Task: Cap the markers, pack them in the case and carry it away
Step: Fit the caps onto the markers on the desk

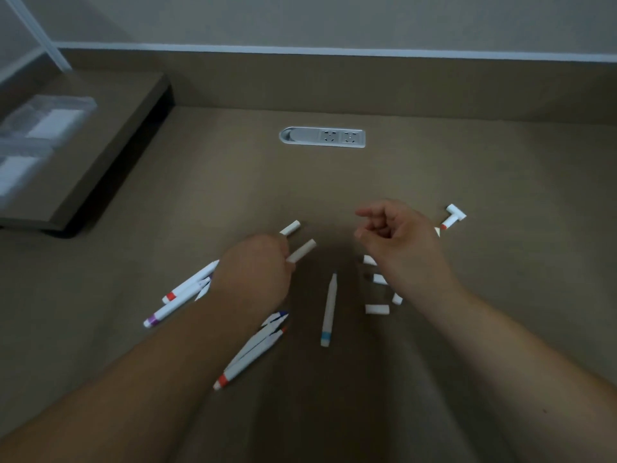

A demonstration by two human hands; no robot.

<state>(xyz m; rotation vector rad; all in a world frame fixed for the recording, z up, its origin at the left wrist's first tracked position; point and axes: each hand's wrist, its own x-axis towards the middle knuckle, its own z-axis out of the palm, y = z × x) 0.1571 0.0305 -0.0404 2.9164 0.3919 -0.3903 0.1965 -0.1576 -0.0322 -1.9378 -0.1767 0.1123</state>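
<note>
My left hand grips two white marker pieces whose ends stick out up and to the right; I cannot tell whether they are caps or whole markers. My right hand hovers with loosely curled fingers, holding nothing, above several loose white caps. A marker with a blue band lies between my hands. Markers with red and purple bands lie left of my left wrist. Uncapped markers show from under my left forearm. One more marker with a cap lies far right.
A clear plastic box sits on a raised brown shelf at the left. A grey socket strip is set into the brown desk behind the markers. The wall runs along the back.
</note>
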